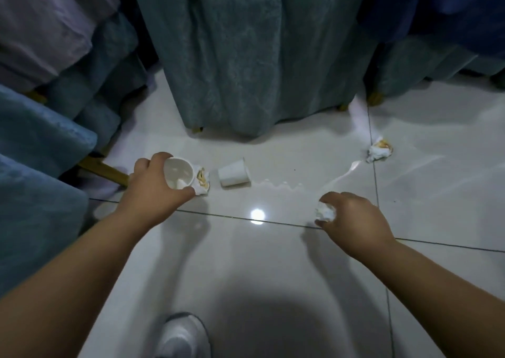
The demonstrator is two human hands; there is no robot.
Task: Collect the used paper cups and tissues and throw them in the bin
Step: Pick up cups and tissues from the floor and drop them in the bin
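Note:
My left hand [153, 185] grips a white paper cup [177, 174] with its mouth facing me, and a stained crumpled tissue [202, 181] is pinched against the cup's right side. My right hand [352, 221] is closed around a white crumpled tissue [324, 212] just above the floor. A second white paper cup [234, 172] lies on its side on the tiles between my hands, close to the left one. Another stained crumpled tissue [379, 149] rests on the floor at the far right. No bin is in view.
A table with a long teal cloth [246, 56] hangs to the floor straight ahead. Blue-covered chairs [35, 144] crowd the left, one wooden leg [106, 170] near my left hand. More draped chairs [437, 51] stand at the right. My white shoe [183, 335] is below.

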